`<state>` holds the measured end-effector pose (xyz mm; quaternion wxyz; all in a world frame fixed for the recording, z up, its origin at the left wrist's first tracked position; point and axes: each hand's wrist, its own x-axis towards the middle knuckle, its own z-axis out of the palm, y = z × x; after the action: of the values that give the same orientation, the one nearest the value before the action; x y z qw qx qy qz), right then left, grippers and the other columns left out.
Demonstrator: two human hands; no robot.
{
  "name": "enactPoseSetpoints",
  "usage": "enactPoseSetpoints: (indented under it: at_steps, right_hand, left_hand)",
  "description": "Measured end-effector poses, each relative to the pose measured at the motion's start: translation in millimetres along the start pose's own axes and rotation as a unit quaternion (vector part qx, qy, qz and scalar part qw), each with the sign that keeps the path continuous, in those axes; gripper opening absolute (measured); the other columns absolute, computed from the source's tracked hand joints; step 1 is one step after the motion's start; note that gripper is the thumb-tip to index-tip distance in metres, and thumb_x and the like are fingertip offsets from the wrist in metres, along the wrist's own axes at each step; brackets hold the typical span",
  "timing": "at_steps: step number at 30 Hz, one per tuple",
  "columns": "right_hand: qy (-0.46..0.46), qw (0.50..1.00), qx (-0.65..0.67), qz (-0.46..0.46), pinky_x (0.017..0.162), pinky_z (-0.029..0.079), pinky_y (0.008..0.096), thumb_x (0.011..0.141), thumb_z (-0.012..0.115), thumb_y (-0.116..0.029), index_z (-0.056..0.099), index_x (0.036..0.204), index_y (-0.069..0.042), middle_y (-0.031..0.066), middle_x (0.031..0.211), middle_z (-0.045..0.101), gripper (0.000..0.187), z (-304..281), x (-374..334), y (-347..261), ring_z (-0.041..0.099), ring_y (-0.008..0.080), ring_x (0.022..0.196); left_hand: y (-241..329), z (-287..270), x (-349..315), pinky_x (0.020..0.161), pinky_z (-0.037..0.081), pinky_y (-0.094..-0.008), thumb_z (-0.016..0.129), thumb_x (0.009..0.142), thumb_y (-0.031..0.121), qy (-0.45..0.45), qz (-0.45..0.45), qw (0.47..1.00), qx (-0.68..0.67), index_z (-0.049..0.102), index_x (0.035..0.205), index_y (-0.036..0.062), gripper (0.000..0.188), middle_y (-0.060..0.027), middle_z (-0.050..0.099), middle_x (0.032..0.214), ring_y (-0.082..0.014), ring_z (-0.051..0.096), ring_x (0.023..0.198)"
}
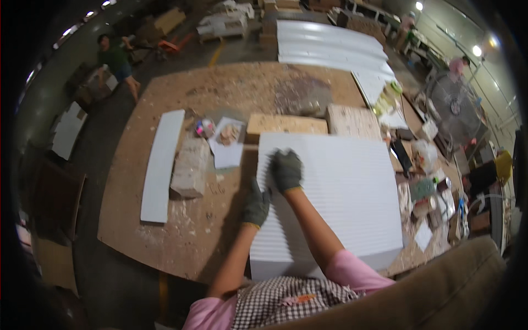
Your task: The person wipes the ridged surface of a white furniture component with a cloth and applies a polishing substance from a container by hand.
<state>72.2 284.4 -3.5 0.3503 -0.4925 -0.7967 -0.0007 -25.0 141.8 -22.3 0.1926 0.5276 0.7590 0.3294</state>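
Observation:
A large white ribbed panel (pixel 341 187) lies flat on a worn wooden worktable (pixel 181 242). My right hand (pixel 286 169), in a dark glove and blurred, presses flat on the panel's upper left part. My left hand (pixel 256 204), also gloved, grips the panel's left edge lower down. Both forearms come up from the lower edge, with pink sleeves and a checked apron below them.
A narrow white strip (pixel 161 165), a pale block (pixel 190 168), white paper with small items (pixel 226 140) and wooden blocks (pixel 286 124) lie left of and behind the panel. Tools and clutter (pixel 426 187) fill the table's right edge. White sheets (pixel 330 44), a fan (pixel 454 107) and other people stand beyond.

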Motion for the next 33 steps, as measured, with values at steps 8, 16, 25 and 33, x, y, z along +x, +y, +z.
enactPoseSetpoints:
  at_steps: [8, 16, 25, 33]
  right_hand:
    - [-0.047, 0.992, 0.095, -0.068, 0.089, 0.051, 0.0551, 0.092, 0.067, -0.026, 0.07, 0.113, -0.011, 0.0217, 0.087, 0.068, 0.026, -20.7, 32.6, 18.1, 0.063, 0.0439, 0.089]
    - [-0.078, 0.985, -0.121, 0.1, 0.084, 0.052, 0.0585, 0.097, 0.058, -0.031, 0.07, 0.119, -0.012, 0.0326, 0.117, 0.068, 0.033, -21.8, 22.2, 45.7, 0.066, 0.0452, 0.102]
    - [-0.047, 0.98, 0.096, -0.169, 0.08, 0.051, 0.0493, 0.087, 0.072, -0.022, 0.067, 0.112, -0.02, 0.0125, 0.095, 0.067, 0.026, -49.9, 53.5, 51.5, 0.063, 0.0349, 0.096]
    - [-0.194, 0.933, -0.11, -0.282, 0.096, 0.05, 0.044, 0.085, 0.075, -0.017, 0.073, 0.117, -0.022, 0.0051, 0.119, 0.068, 0.033, -130.9, 60.3, 200.3, 0.059, 0.028, 0.115]
  left_hand:
    - [8.7, -8.7, 3.7, 0.107, 0.045, -0.0558, 0.046, 0.105, 0.052, -0.07, -0.08, 0.994, 0.026, 0.02, 0.161, 0.0022, 0.08, -0.0395, 0.051, 0.141, -0.0529, 0.054, 0.128]
    - [20.8, -17.0, -0.9, 0.109, 0.044, -0.055, 0.05, 0.105, 0.046, -0.091, -0.096, 0.991, -0.027, 0.015, 0.163, 0.0043, 0.08, -0.0399, 0.049, 0.144, -0.0541, 0.051, 0.131]
    - [5.0, -6.9, -2.7, 0.106, 0.046, -0.051, 0.053, 0.106, 0.041, -0.021, -0.03, 0.999, -0.005, 0.021, 0.163, 0.0045, 0.074, -0.0335, 0.055, 0.142, -0.048, 0.057, 0.127]
    - [9.2, -5.6, -1.0, 0.099, 0.05, -0.0523, 0.053, 0.106, 0.043, -0.05, -0.088, 0.995, 0.014, 0.02, 0.164, 0.0089, 0.075, -0.029, 0.067, 0.124, -0.0452, 0.066, 0.112]
